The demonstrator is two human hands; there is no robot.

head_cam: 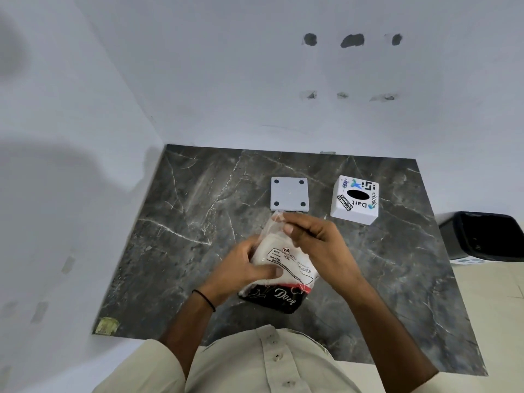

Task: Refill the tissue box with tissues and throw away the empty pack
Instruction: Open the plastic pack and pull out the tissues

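Observation:
A plastic tissue pack (286, 265), clear with a black printed end and full of white tissues, is held above the middle of the dark marble table (184, 222). My left hand (243, 268) grips its left side, thumb across the label. My right hand (317, 239) pinches the pack's clear upper end. Behind them, a white tissue box (355, 199) with stickers and a dark oval slot stands on the table at the right. Its flat white base plate (289, 194), with four dark round pads, lies to the left of the box.
White walls close the table in at the back and left. A black bin (482, 236) stands on the floor past the table's right edge. A yellowish sticker (106, 326) marks the table's near-left corner.

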